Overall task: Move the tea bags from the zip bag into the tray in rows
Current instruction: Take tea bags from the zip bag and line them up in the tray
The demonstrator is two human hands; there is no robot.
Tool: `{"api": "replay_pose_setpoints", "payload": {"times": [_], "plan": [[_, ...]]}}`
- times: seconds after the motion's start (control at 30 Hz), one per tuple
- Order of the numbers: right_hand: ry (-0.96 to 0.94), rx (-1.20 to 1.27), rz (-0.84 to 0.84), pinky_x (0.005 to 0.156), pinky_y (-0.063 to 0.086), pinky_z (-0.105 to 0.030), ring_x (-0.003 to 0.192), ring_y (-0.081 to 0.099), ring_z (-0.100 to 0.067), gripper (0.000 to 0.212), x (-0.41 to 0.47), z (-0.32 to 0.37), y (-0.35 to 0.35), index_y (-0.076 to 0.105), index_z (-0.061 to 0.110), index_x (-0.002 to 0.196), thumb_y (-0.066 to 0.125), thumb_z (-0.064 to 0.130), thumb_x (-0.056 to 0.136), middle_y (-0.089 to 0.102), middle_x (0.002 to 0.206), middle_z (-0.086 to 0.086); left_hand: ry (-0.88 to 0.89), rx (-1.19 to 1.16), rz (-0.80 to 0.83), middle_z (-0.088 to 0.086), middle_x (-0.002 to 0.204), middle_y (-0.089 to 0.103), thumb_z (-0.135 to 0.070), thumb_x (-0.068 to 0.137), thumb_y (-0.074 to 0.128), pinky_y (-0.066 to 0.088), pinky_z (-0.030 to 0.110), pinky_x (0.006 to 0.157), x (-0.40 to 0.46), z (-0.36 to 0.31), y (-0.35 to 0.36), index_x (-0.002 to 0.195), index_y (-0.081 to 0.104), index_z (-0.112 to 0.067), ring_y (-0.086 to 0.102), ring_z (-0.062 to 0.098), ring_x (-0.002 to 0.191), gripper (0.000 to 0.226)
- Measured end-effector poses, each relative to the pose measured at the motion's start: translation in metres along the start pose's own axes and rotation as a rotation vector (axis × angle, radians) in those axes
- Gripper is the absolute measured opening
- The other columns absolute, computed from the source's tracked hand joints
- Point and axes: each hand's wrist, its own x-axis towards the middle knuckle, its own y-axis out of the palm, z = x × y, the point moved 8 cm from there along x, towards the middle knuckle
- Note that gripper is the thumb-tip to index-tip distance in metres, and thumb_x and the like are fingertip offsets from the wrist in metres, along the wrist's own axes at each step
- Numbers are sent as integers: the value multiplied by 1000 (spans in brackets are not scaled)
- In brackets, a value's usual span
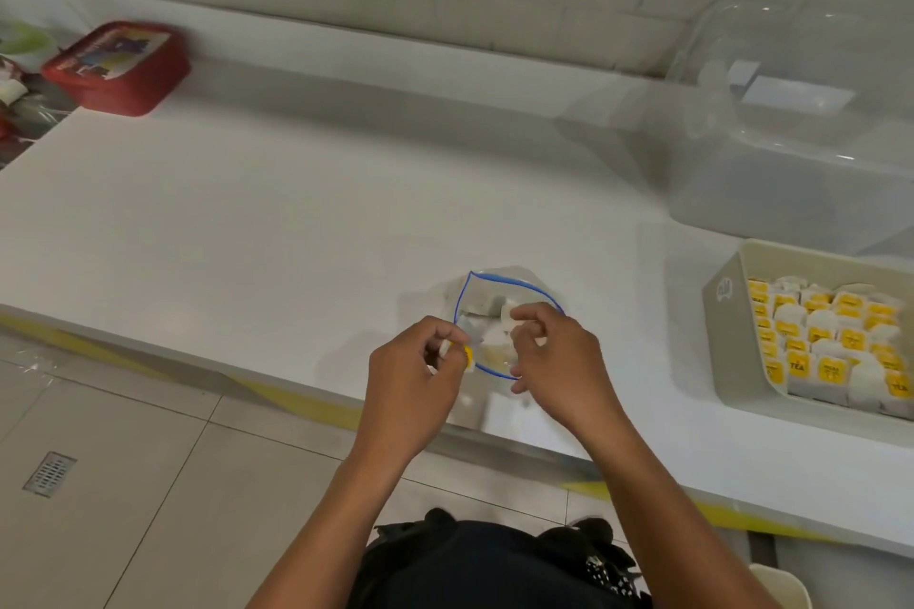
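clear zip bag left of the tray is limp; left hand pinches a light, tearable tea bag by its tag, right hand fingers curl on the rim.

Zip bag: clear plastic w/ blue zip rim, mouth pulled open into a rounded loop, lying on the white counter near its front edge, centre-right. Inside: a few white tea bags, loosely heaped, no order; count unclear thru the plastic. One yellow tag shows at the bag's left rim.

Tray: beige, rectangular, rounded corners, raised walls, sits at the right on the counter, well apart from the zip bag; partly cut off by frame edge. Already packed w/ white tea bags standing upright in rows, yellow tags facing up, some reading "TEA".
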Motion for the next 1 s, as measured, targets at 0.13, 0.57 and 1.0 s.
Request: {"api": "replay_pose_setpoints", "payload": {"times": [0.13,0.57,1.0], "plan": [[-174,-649,37,72,39,-28,102,58,-27,30,26,14,24,58,9,115,47,-3,89,58,114,-7,112,140,47,-12,82,67,-13,89,64,44,15,66,3,-9,7,87,73,-34,60,9,73,23],[-68,-827,-41,70,45,-27,85,64,-21,22,62,8,33,67,8,99,47,1,95,71,101,-7,152,188,95,-9,84,67,-22,93,66,49,20,75,-3,-10,15,105,75,-31,63,7,76,17],[-64,68,-36,71,51,-24,74,64,-1,21,-1,29,-39,78,27,79,61,25,91,73,80,18,194,190,126,-9,93,59,-10,100,51,48,9,65,3,-33,15,108,72,-28,71,4,73,29]]}}
